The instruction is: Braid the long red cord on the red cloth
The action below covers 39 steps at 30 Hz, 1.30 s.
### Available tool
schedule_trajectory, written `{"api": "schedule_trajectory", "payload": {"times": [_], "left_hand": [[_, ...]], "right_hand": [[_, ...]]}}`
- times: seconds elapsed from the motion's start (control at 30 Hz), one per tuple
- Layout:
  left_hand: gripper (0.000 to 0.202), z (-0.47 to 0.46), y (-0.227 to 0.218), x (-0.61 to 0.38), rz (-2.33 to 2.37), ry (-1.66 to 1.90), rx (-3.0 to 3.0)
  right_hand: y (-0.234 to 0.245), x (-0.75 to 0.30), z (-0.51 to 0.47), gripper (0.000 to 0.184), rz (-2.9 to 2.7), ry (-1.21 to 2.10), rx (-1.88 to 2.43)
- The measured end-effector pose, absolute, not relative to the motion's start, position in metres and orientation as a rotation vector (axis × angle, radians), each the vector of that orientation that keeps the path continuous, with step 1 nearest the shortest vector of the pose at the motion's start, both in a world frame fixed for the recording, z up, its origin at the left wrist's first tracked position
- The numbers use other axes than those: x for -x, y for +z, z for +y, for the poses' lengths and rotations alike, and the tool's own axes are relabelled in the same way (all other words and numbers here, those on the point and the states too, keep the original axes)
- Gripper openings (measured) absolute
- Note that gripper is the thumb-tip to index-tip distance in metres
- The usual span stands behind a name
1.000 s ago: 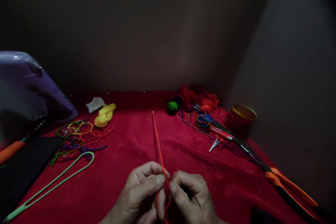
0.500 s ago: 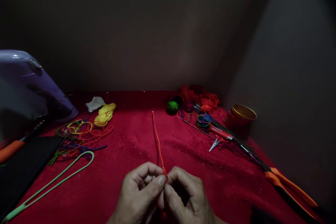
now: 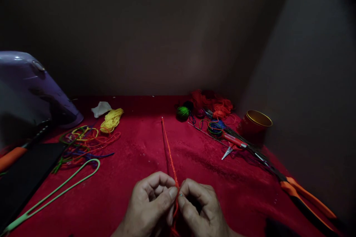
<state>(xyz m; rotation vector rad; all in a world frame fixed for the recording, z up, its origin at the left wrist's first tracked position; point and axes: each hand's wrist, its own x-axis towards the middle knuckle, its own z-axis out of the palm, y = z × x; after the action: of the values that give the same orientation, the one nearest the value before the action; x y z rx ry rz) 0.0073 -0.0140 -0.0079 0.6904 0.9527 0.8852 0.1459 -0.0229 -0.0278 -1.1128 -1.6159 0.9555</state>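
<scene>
My left hand (image 3: pixel 151 205) and my right hand (image 3: pixel 198 207) meet at the near edge of a red cloth (image 3: pixel 139 177). Both pinch the near end of a thin rod wrapped in orange-red cord (image 3: pixel 167 148). The rod runs straight away from me, its far tip resting on the cloth. Below my fingertips a loose loop of the same cord hangs between my hands. The fingers of both hands are curled tight around the cord.
Left: a tangle of coloured cords (image 3: pixel 80 142), a yellow skein (image 3: pixel 111 120), a green loop tool (image 3: pixel 55 192), a purple dome-shaped object (image 3: pixel 30 89), a black slab (image 3: pixel 25 177). Right: a green yarn ball (image 3: pixel 183 113), red yarn (image 3: pixel 214 103), small scissors (image 3: pixel 232 144), a gold-rimmed can (image 3: pixel 254 124), orange-handled pliers (image 3: pixel 303 198).
My fingertips have closed in together on the cord, and the red loop that showed between my hands has mostly slipped behind them. The rod stays where it was.
</scene>
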Motion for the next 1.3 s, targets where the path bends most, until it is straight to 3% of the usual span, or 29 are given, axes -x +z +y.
{"api": "schedule_trajectory", "payload": {"times": [0.27, 0.63, 0.8, 1.07, 1.3], "left_hand": [[0.041, -0.012, -0.004, -0.011, 1.017, 0.951, -0.693], [0.035, -0.011, -0.011, -0.006, 1.1, 0.939, -0.78], [0.037, -0.012, -0.014, -0.006, 1.066, 0.937, -0.757], [0.035, -0.011, -0.006, -0.006, 0.986, 1.003, -0.623], [0.043, -0.009, 0.003, -0.007, 0.999, 0.977, -0.555]], "right_hand": [[-0.025, -0.152, -0.022, 0.027, -1.579, 0.989, 1.136], [-0.009, -0.148, -0.02, 0.011, -1.52, 0.739, 0.895], [-0.019, -0.145, -0.025, 0.007, -1.509, 0.897, 0.764], [-0.028, -0.145, -0.021, 0.016, -1.803, 0.905, 0.666], [-0.038, -0.144, -0.021, 0.019, -1.909, 0.487, 0.795]]}}
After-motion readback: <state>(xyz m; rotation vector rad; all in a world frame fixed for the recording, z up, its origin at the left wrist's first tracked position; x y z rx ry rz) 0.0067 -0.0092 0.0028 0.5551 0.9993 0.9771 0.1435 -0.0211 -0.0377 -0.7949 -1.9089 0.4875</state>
